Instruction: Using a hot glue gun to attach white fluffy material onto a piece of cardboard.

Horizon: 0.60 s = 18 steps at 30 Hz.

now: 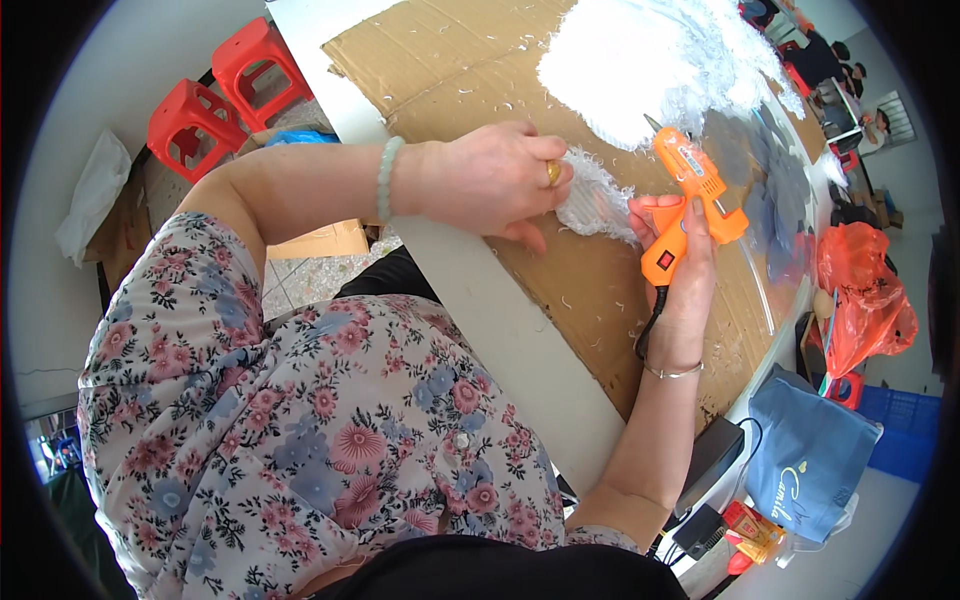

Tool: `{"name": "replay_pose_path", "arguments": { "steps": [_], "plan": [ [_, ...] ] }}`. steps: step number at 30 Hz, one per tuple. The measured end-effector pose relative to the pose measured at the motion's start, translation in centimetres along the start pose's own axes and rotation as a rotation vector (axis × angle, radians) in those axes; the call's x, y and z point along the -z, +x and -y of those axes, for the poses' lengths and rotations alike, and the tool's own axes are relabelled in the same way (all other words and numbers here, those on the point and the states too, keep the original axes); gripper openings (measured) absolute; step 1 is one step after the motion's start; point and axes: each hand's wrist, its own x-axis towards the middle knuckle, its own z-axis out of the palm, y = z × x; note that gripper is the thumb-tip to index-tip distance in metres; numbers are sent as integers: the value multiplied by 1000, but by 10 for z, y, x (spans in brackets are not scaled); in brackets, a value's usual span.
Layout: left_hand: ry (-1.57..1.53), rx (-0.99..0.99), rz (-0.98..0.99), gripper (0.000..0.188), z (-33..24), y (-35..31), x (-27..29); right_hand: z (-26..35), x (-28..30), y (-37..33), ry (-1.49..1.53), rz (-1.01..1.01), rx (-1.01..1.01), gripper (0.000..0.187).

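Observation:
In my right hand (pixel 685 245) is an orange hot glue gun (pixel 690 170), its nozzle pointing up toward the far side. A small white fringed fabric piece (pixel 597 195) lies between my two hands, above the cardboard. The fingers of my left hand (pixel 500 180) curl at its left edge; their tips are partly hidden, and the thumb points toward me. My right fingertips are close to the piece's right edge. Beyond them lies a large heap of white fringed material (pixel 640 65), overexposed in places.
Brown cardboard (pixel 450 70), scattered with white shreds, covers part of the white table (pixel 480 310). A black cord (pixel 652 325) trails from the glue gun. Red stools (pixel 260 75) stand left. A red plastic bag (pixel 860 295) and blue bag (pixel 810 450) are right; people (pixel 825 60) sit far right.

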Motion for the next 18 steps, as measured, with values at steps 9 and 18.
{"name": "replay_pose_path", "arguments": {
  "steps": [9,18],
  "plan": [
    [-265,193,-316,32,19,3,-11,2,-1,-1,-33,-62,34,35],
    [-1094,616,-66,26,34,16,-19,2,-1,1,-19,-82,5,35]
  ]
}}
